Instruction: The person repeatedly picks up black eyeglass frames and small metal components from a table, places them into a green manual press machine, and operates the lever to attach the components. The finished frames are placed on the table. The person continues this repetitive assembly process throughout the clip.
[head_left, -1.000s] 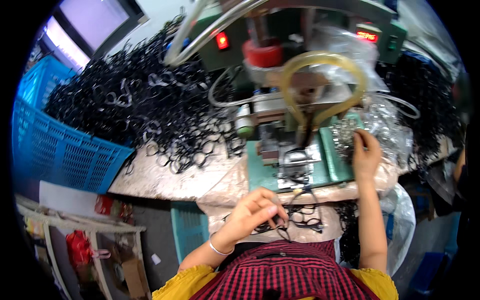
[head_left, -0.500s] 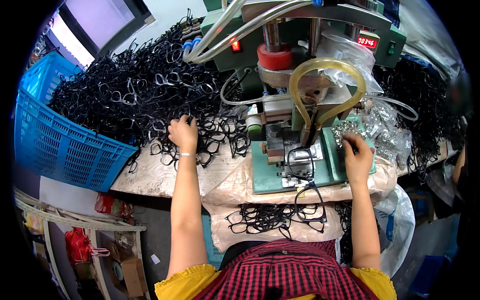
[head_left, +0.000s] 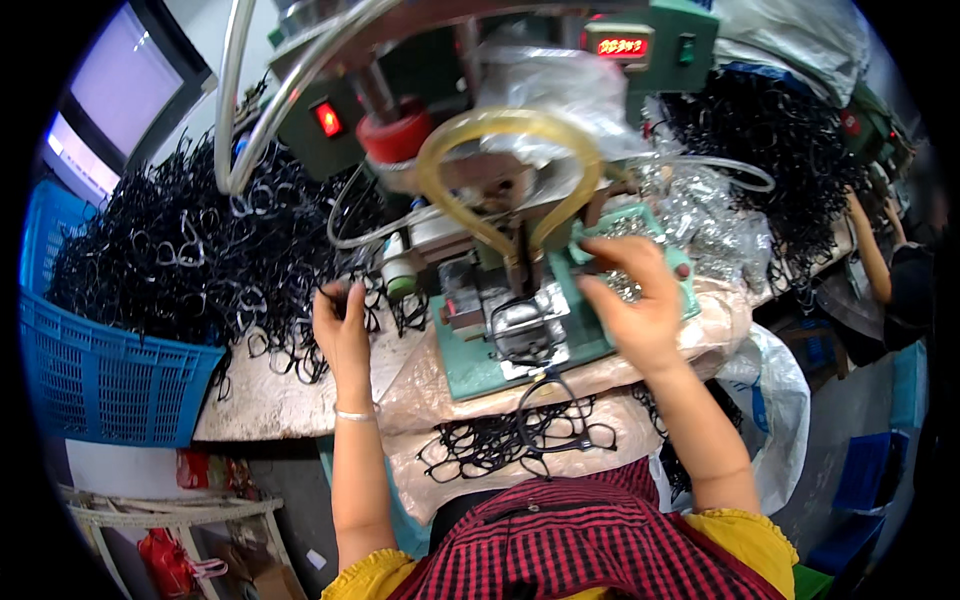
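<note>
My left hand (head_left: 342, 330) is at the near edge of the big pile of black eyeglass frames (head_left: 200, 240), thumb and fingers closed around a dark frame, partly hidden. My right hand (head_left: 642, 295) hovers between the green parts tray (head_left: 690, 297) and the press, thumb and forefinger apart; any tiny part at their tips is too small to tell. One black eyeglass frame (head_left: 548, 379) lies with its upper rim on the metal fixture (head_left: 560, 350) of the green press (head_left: 470, 370), its other rim hanging over the front edge. Small shiny metal parts fill the tray.
A yellowish looped hose (head_left: 590, 150) arches above the fixture. More black frames (head_left: 490, 440) lie on wrapping material by my lap. A blue crate (head_left: 110, 370) stands at left; clear plastic bags (head_left: 715, 235) sit at right. Another person's arm (head_left: 868, 250) shows far right.
My right hand has left the parts tray and moved left toward the fixture. My left hand has pinched a frame from the pile. The whole view has turned and shifted.
</note>
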